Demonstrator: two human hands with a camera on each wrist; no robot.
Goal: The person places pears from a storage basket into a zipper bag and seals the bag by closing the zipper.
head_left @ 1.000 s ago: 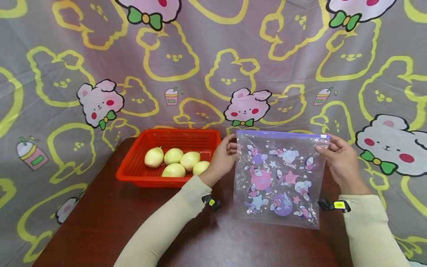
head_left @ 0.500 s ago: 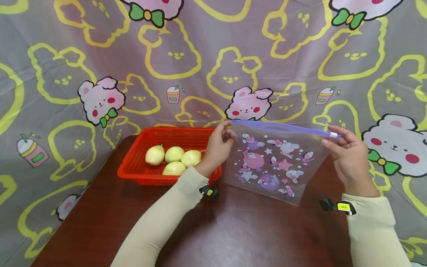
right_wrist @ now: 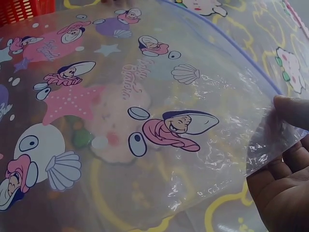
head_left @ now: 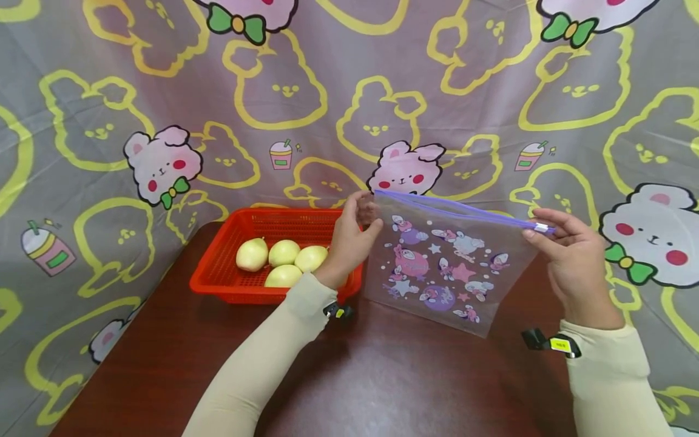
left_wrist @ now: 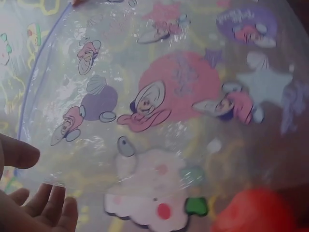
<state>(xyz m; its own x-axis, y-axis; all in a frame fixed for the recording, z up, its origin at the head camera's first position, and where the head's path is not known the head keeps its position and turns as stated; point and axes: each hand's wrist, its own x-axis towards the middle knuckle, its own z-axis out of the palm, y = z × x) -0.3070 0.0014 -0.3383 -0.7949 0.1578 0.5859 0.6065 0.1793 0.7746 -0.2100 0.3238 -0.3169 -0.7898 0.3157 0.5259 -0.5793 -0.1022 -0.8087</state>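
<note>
A clear zipper bag (head_left: 437,261) printed with pink and purple cartoon figures hangs tilted above the table, its purple zipper strip (head_left: 453,205) along the top. The strip's two sides stand slightly apart toward the left. My left hand (head_left: 352,240) holds the bag's upper left edge, thumb (left_wrist: 21,153) in front and fingers behind. At the upper right corner, by the white slider (head_left: 541,227), my right hand (head_left: 579,267) pinches the bag; the right wrist view shows the thumb (right_wrist: 292,111) pressing the film. Inside the bag I see only the print and the background through it.
A red plastic basket (head_left: 240,297) with several pale yellow-green, pear-like fruits (head_left: 252,254) stands on the left, partly behind my left hand. The dark brown table (head_left: 382,388) meets a grey cartoon-print cloth (head_left: 306,73) at the back.
The zipper strip has gone from level to sloping down rightward and its sides have parted slightly. The bag's bottom has swung up and back. My right hand has moved a little to the right.
</note>
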